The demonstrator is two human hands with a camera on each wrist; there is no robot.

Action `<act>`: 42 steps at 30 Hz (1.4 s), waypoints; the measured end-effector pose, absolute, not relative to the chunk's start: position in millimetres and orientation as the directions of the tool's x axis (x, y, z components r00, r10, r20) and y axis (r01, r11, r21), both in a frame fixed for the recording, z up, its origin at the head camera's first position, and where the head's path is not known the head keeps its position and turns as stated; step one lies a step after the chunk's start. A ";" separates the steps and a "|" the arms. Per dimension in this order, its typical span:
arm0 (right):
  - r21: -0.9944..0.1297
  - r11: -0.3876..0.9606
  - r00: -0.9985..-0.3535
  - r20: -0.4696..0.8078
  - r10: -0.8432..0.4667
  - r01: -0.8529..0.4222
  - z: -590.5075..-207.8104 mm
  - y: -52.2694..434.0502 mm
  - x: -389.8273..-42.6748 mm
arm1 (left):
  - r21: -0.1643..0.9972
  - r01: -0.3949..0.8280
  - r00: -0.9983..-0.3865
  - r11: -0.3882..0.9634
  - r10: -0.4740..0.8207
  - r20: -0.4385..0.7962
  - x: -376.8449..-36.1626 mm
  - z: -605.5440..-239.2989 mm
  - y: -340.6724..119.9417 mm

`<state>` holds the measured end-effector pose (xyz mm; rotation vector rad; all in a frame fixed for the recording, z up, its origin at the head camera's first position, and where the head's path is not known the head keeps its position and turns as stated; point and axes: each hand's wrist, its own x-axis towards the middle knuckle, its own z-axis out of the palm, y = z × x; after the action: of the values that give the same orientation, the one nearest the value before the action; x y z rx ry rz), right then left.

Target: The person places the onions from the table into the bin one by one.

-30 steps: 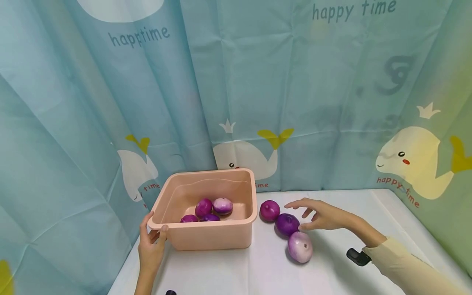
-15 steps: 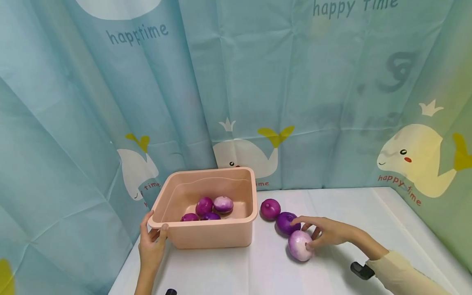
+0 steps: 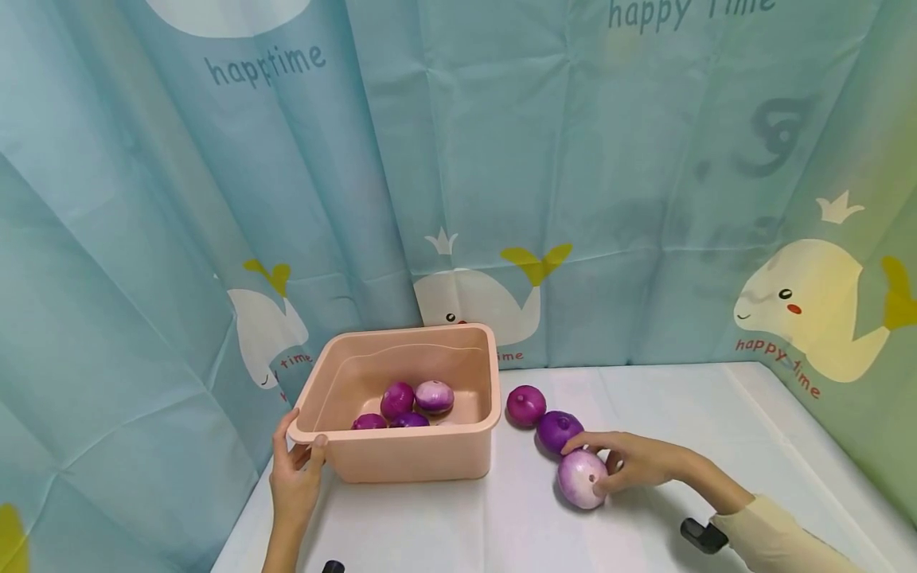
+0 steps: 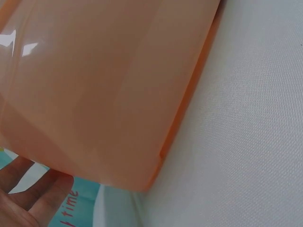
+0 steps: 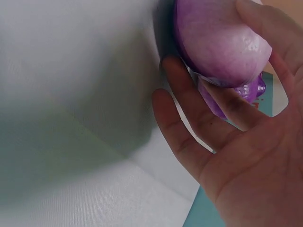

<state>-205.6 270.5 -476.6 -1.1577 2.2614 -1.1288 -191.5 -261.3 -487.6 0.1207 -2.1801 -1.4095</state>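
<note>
Head view: we had four onions in the bin (image 3: 401,458) already, three left on the counter (image 3: 666,398). Our right hand (image 3: 634,461) had its fingers curled round the pale onion (image 3: 582,479), not lifted yet; left hand (image 3: 295,477) gripped the bin's corner.

Left wrist: bin wall (image 4: 104,85) w/ fingers (image 4: 35,198) at its edge.

Right wrist: fingers (image 5: 189,123) wrapped the pale onion (image 5: 218,42), resting on the counter.

Both hands (image 3: 630,464) curled in grip
</note>
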 end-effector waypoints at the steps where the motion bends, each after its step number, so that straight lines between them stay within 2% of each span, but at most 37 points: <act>1: -0.788 0.339 -0.596 0.044 -0.802 -0.514 -476.8 269.8 -205.4 | 0.869 0.212 -0.851 0.448 -0.353 0.389 -191.7 -487.7 -261.5; 26: -0.780 0.351 -0.606 0.044 -0.794 -0.517 -470.4 266.4 -206.5 | 0.884 0.183 -0.868 0.430 -0.351 0.351 -190.3 -484.6 -258.1; 35: -0.734 0.361 -0.586 0.063 -0.808 -0.576 -431.2 270.7 -220.7 | 0.889 0.164 -0.871 0.428 -0.360 0.334 -189.1 -482.3 -257.9; 42: -0.687 0.416 -0.656 0.118 -0.745 -0.596 -392.3 274.2 -238.5 | 0.886 0.162 -0.867 0.435 -0.366 0.338 -188.9 -482.3 -257.6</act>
<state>-238.5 274.2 -392.3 -1.1852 2.4641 -1.0665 -188.9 -257.6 -482.3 0.1714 -2.2039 -1.4367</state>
